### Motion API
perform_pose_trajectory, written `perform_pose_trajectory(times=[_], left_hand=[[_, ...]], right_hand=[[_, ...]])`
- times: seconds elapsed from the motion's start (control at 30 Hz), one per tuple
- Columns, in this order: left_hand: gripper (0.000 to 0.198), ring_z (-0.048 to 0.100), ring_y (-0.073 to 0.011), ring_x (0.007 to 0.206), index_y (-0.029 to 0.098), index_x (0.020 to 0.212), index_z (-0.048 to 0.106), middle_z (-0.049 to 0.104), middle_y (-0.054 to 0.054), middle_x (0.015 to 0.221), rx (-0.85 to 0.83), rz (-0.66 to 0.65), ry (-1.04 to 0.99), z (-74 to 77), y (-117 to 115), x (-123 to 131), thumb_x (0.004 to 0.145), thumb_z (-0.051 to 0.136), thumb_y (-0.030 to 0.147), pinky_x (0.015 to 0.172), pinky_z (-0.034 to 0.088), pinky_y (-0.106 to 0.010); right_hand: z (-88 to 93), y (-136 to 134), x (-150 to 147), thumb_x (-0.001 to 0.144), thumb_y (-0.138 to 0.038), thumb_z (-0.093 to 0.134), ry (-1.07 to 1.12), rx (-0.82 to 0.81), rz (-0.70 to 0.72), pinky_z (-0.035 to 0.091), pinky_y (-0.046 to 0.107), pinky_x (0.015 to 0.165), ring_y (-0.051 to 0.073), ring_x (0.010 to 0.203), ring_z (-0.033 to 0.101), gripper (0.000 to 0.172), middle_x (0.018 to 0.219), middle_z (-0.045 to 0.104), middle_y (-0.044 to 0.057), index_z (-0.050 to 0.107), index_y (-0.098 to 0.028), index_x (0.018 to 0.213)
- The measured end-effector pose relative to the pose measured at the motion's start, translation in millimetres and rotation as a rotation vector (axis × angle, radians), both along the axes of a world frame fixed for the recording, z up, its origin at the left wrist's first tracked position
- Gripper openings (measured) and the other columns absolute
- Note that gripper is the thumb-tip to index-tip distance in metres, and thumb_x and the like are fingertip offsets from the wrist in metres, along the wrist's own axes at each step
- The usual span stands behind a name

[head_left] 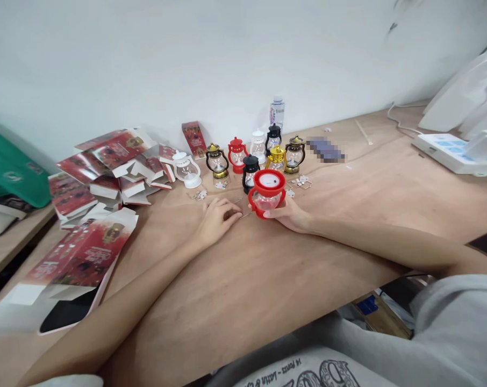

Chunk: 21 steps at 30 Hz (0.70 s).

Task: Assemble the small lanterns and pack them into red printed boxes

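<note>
My right hand (292, 215) is wrapped round a small red lantern (270, 180), tipped upside down so that its base with a white disc faces up. A thin wire handle (246, 214) runs from the lantern's left side to my left hand (218, 221). The left thumb and fingertips close on that wire, low over the table. Just behind the held lantern stands a black lantern (250, 169). Further back are another red lantern (237, 156), a gold one (276, 157) and a bronze one (294, 156).
Opened red boxes (110, 156) are heaped at the left, with a flattened one (82, 252) over a dark tablet-like thing (68, 312). A white lantern (187, 169), small metal bits (200, 194) and a bottle (277, 111) stand or lie behind. A white device (453, 153) is at right.
</note>
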<state>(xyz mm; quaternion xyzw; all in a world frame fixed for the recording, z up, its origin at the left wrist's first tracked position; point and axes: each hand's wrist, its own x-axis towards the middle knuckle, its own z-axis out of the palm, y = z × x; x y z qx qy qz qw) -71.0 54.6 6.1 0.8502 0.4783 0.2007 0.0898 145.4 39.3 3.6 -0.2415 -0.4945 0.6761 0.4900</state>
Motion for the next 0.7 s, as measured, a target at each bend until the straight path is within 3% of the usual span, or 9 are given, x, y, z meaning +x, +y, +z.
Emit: perform_pose_trajectory(times=[0.1, 0.23, 0.47, 0.7], left_hand=[[0.028, 0.054, -0.0243, 0.097, 0.021, 0.093, 0.061, 0.066, -0.002, 0.091, 0.004, 0.052, -0.039, -0.5, -0.2, 1.4, 0.083, 0.059, 0.047, 0.085, 0.032, -0.040], [0.036, 0.052, -0.0266, 0.102, 0.020, 0.090, 0.060, 0.064, -0.004, 0.097, 0.038, 0.035, 0.064, 1.0, -3.7, 3.7, 0.077, 0.062, 0.054, 0.085, 0.032, -0.041], [0.016, 0.052, -0.0249, 0.096, 0.020, 0.085, 0.058, 0.062, -0.005, 0.091, 0.116, 0.034, 0.159, 1.5, -8.2, 4.4, 0.086, 0.049, 0.033, 0.081, 0.033, -0.040], [0.013, 0.053, -0.0256, 0.097, 0.020, 0.084, 0.058, 0.063, -0.005, 0.092, 0.108, 0.039, 0.123, -0.1, -6.7, 3.5, 0.085, 0.051, 0.030, 0.081, 0.034, -0.041]], right_hand=[[-5.7, 2.1, -1.1, 0.049, -0.014, 0.082, -0.053, 0.031, -0.044, 0.047, 0.036, 0.087, 0.016, 0.086, 0.062, 0.048, 0.088, 0.068, -0.002, 0.062, -0.022, 0.092], [-12.8, 5.8, -0.3, 0.050, -0.017, 0.083, -0.110, 0.091, -0.029, 0.046, 0.038, 0.090, 0.017, 0.087, 0.062, 0.041, 0.084, 0.068, 0.000, 0.063, -0.019, 0.086], [-10.9, 5.6, -0.3, 0.051, -0.020, 0.083, -0.130, 0.095, -0.034, 0.048, 0.035, 0.086, 0.016, 0.086, 0.063, 0.044, 0.087, 0.069, -0.001, 0.063, -0.020, 0.090], [-10.0, 5.0, -0.9, 0.052, -0.019, 0.082, -0.106, 0.098, -0.014, 0.048, 0.036, 0.086, 0.017, 0.088, 0.063, 0.043, 0.089, 0.069, 0.000, 0.063, -0.020, 0.090]])
